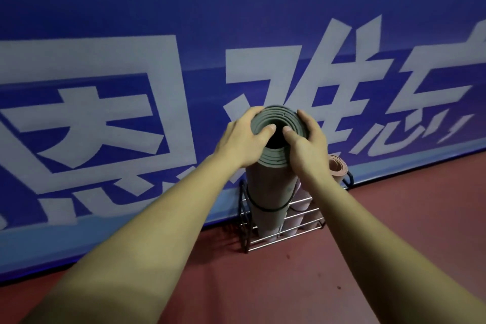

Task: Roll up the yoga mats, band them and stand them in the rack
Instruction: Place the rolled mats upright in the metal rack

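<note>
Grey-green rolled yoga mat [271, 192] going into the black-and-silver wire rack [289, 237].
Both sets of fingers hug its top rim, left hand [244, 137] one side, right hand [305, 144] the other, thumbs on the end. Below the fingers, its foot looks to sit in the rack, with the thin black band [265, 209] on. Press straight down and keep it upright, clear of the pink rolled mat [338, 168] just right of the fingers.

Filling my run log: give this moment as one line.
phase: racking | rolled mat: banded, upright in rack | left hand: grips its top | right hand: grips its top | pink mat: in rack
</note>
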`<state>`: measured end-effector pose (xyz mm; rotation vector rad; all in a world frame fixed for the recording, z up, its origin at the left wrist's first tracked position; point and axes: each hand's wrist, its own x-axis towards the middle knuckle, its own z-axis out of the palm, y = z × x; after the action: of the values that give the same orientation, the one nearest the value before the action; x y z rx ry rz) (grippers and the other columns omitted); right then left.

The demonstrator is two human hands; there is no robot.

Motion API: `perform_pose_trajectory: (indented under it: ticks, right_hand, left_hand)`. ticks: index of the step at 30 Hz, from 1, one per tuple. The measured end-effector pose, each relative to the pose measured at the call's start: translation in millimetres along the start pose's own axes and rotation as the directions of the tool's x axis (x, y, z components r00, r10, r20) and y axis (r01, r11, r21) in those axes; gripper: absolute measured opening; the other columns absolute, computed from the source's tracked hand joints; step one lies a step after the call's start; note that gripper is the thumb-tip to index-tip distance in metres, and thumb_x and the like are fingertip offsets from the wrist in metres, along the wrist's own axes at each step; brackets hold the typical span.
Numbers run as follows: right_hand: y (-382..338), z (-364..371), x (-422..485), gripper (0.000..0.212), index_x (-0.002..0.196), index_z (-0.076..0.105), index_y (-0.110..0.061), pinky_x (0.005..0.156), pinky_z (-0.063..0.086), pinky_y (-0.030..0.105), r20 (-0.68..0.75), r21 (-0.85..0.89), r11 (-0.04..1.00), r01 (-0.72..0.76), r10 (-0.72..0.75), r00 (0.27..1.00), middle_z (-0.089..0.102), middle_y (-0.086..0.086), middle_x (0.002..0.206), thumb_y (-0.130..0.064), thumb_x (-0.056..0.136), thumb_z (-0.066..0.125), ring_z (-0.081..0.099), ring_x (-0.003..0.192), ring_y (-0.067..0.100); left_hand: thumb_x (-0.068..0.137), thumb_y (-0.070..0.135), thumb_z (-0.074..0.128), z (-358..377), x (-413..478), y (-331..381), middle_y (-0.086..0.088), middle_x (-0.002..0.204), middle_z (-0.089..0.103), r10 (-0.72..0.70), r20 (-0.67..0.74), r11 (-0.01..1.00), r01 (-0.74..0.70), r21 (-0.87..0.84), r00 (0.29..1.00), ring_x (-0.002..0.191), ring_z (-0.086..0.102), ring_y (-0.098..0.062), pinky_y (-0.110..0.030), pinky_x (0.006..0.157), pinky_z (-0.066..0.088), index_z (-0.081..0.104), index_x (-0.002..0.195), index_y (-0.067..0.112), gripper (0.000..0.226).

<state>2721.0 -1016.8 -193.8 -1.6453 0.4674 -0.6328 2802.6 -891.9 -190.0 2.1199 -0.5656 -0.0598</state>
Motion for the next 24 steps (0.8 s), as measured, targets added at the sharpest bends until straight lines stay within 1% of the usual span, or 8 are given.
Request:
perform_pose_trajectory:
  ticks: [5,8,9,11,13,16,21,24]
  right_hand:
    - [-0.7,-9.7,62.6,0.049,0.145,0.053,-0.019,0.111,0.046,0.036,-0.014,0.062,0.998,-0.006,0.007,1.000,0.059,-0.008,0.127,-0.013,0.097,0.064,0.058,0.121,0.010]
    - [-0.2,-13.9,98.9,0.048,0.145,0.054,-0.017,0.109,0.048,0.036,-0.019,0.101,0.994,-0.031,0.033,0.999,0.063,-0.003,0.132,-0.012,0.097,0.063,0.061,0.121,0.013]
    - [-0.9,-15.2,111.5,0.049,0.145,0.054,-0.017,0.109,0.049,0.037,-0.030,0.108,0.994,-0.035,0.038,0.999,0.063,-0.001,0.133,-0.011,0.097,0.063,0.061,0.121,0.015]
    - [-3.8,-16.2,134.3,0.049,0.145,0.054,-0.016,0.109,0.049,0.037,-0.043,0.107,0.993,-0.045,0.050,0.998,0.062,0.001,0.135,-0.011,0.097,0.063,0.061,0.122,0.016]
    - [-7.0,-16.1,152.1,0.050,0.146,0.053,-0.015,0.109,0.048,0.036,-0.043,0.114,0.992,-0.058,0.064,0.997,0.061,0.003,0.137,-0.011,0.097,0.063,0.060,0.123,0.017]
    - [-9.6,-13.6,176.3,0.051,0.146,0.053,-0.013,0.108,0.048,0.033,-0.052,0.125,0.989,-0.075,0.082,0.995,0.060,0.004,0.140,-0.011,0.096,0.064,0.060,0.124,0.017]
    - [-8.3,-12.1,207.6,0.050,0.145,0.054,-0.013,0.110,0.049,0.039,-0.026,0.155,0.983,-0.097,0.102,0.994,0.061,0.004,0.139,-0.012,0.096,0.064,0.061,0.123,0.019]
    - [-2.6,-14.7,220.4,0.051,0.143,0.056,-0.014,0.110,0.049,0.041,0.005,0.153,0.984,-0.097,0.097,0.995,0.063,0.004,0.137,-0.015,0.093,0.066,0.061,0.123,0.019]
  left_hand:
    - [0.091,0.061,0.055,16.8,57.4,19.4,0.002,0.132,0.061,0.014,-0.015,0.999,-0.013,0.052,1.000,0.120,0.056,-0.024,-0.044,0.099,0.050,0.046,0.141,0.041,0.054]
    - [0.092,0.064,0.053,25.9,94.4,29.1,0.001,0.130,0.062,0.015,-0.016,0.994,-0.013,0.106,1.000,0.120,0.054,-0.024,-0.037,0.090,0.046,0.049,0.139,0.039,0.053]
    - [0.091,0.066,0.052,28.2,107.2,33.3,0.001,0.128,0.062,0.018,-0.012,0.993,-0.017,0.115,1.000,0.116,0.056,-0.025,-0.038,0.087,0.048,0.050,0.137,0.040,0.053]
    - [0.087,0.071,0.050,30.6,131.2,40.6,0.000,0.123,0.064,0.023,-0.002,0.993,-0.022,0.113,1.000,0.104,0.063,-0.029,-0.048,0.079,0.057,0.051,0.132,0.042,0.054]
    - [0.085,0.074,0.049,32.1,150.2,45.5,-0.002,0.120,0.064,0.026,0.015,0.993,-0.028,0.116,1.000,0.097,0.065,-0.032,-0.054,0.074,0.059,0.052,0.131,0.042,0.057]
    - [0.082,0.077,0.045,33.4,170.2,52.5,-0.003,0.123,0.063,0.004,0.007,0.992,-0.005,0.129,1.000,0.096,0.066,-0.033,-0.055,0.074,0.059,0.052,0.133,0.042,0.063]
    - [0.083,0.077,0.043,36.9,197.8,55.7,-0.003,0.127,0.061,-0.008,-0.006,0.990,0.009,0.139,1.000,0.099,0.065,-0.033,-0.055,0.073,0.059,0.053,0.134,0.040,0.064]
    - [0.087,0.074,0.041,43.2,207.4,56.6,-0.002,0.128,0.061,-0.015,-0.022,0.990,0.019,0.143,1.000,0.101,0.064,-0.032,-0.056,0.075,0.058,0.053,0.133,0.039,0.059]
